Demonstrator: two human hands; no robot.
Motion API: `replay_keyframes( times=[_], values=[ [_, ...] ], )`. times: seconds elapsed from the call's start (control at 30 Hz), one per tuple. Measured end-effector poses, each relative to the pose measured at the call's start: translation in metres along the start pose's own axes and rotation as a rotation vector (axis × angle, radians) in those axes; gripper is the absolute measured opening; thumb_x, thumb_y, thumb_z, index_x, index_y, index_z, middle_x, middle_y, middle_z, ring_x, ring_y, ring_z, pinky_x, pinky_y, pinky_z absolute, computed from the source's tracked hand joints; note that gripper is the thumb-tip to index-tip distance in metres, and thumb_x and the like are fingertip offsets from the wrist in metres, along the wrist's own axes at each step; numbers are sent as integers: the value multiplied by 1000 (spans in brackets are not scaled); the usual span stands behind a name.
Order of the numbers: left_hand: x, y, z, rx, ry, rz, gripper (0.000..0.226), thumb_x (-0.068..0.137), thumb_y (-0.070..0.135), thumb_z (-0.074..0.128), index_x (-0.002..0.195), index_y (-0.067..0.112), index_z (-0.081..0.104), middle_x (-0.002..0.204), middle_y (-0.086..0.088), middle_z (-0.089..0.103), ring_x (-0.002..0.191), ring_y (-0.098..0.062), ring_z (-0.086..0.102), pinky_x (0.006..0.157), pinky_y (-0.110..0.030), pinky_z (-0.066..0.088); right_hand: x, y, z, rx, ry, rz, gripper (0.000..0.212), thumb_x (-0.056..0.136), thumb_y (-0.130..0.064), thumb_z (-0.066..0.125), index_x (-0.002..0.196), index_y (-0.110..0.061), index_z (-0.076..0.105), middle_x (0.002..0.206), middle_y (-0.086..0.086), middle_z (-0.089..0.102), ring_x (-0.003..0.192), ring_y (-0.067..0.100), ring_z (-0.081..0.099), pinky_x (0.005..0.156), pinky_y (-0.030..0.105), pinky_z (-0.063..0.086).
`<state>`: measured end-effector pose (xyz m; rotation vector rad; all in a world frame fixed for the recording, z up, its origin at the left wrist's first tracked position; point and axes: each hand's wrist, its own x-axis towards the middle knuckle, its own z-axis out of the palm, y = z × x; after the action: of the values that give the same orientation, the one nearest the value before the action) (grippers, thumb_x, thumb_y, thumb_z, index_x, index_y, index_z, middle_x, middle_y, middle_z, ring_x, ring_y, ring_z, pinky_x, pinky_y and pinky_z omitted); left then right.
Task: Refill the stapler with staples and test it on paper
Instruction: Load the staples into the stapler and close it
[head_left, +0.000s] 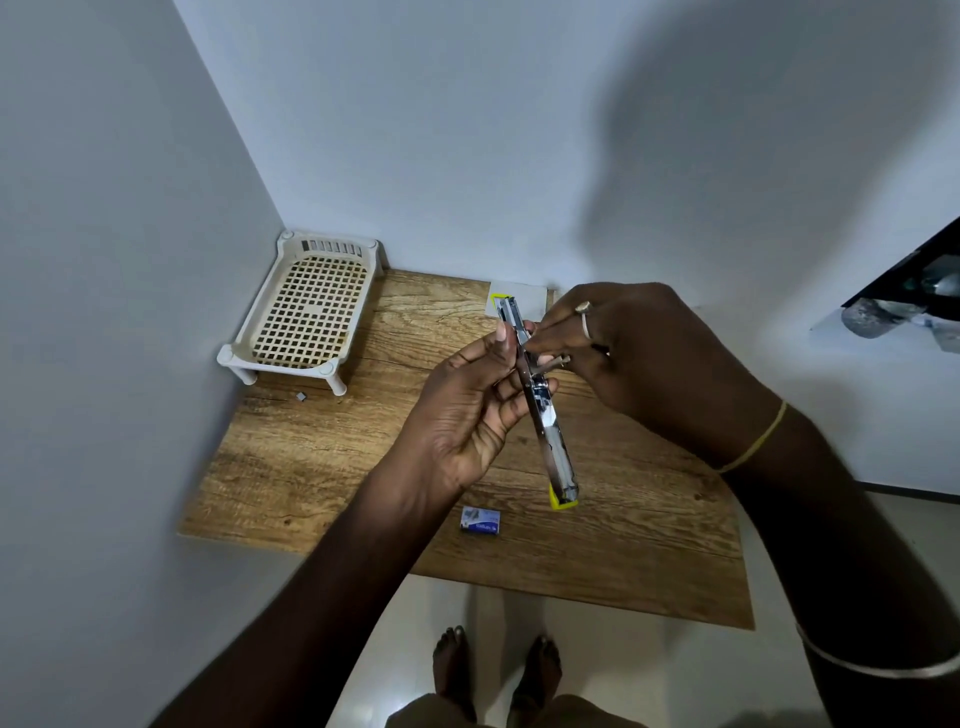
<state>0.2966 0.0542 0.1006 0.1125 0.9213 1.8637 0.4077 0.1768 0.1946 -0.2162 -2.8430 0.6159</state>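
Observation:
A chrome and yellow stapler (550, 441) is swung fully open into one long bar and held above the wooden table (322, 467). My left hand (467, 410) grips it around the middle from the left. My right hand (639, 348) pinches at the upper half, its fingertips on the staple channel; whether staples are between them is hidden. A small blue staple box (480, 521) lies on the table below the stapler. A white sheet of paper (527, 299) lies at the table's far edge, partly behind the hands.
A white plastic lattice rack (306, 306) stands in the far left corner against the walls. A tiny dark bit (300, 396) lies near its front leg. The table's near edge (571, 592) ends above my bare feet. A dark shelf with objects (904, 301) sits at right.

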Motion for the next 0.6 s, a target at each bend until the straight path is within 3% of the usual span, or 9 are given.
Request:
replay_keyframes(
  times=[0.1, 0.23, 0.3, 0.4, 0.6],
  values=[
    [-1, 0, 0, -16, -3, -5, 20, 87, 21, 65, 79, 11, 80, 86, -14, 76, 69, -19, 75, 58, -27, 60, -8, 2, 5, -18, 12, 26, 24, 88, 3, 63, 100, -9, 81, 109, 2, 74, 94, 21, 71, 80, 37, 54],
    [-2, -3, 1, -7, -21, -10, 24, 93, 16, 59, 82, 10, 80, 81, -12, 75, 68, -16, 74, 59, -28, 60, -10, 3, 2, 70, 42, 2, 27, 84, 0, 74, 103, -19, 81, 98, -2, 75, 87, 9, 69, 79, 20, 52],
    [-3, -3, 2, -4, -33, -19, 20, 90, 18, 62, 94, 5, 76, 81, -12, 74, 69, -15, 73, 61, -29, 61, -8, 6, 0, 104, 38, 29, 20, 83, -11, 80, 100, -22, 81, 93, -6, 75, 82, 5, 69, 76, 21, 53],
    [-5, -2, 4, 22, -71, -30, 40, 85, 22, 66, 115, -4, 62, 82, -11, 74, 72, -15, 74, 64, -30, 62, -6, 12, -2, 186, 21, 99, 16, 80, -21, 85, 96, -23, 81, 85, -11, 73, 74, 3, 66, 70, 20, 54],
    [-6, -7, 3, 80, -101, -43, 29, 82, 23, 68, 101, 2, 68, 82, -10, 73, 71, -15, 73, 67, -32, 63, -2, 19, -11, 306, -98, 183, 23, 75, -22, 88, 95, -24, 78, 81, -12, 76, 71, -2, 70, 68, 15, 56]
  ],
)
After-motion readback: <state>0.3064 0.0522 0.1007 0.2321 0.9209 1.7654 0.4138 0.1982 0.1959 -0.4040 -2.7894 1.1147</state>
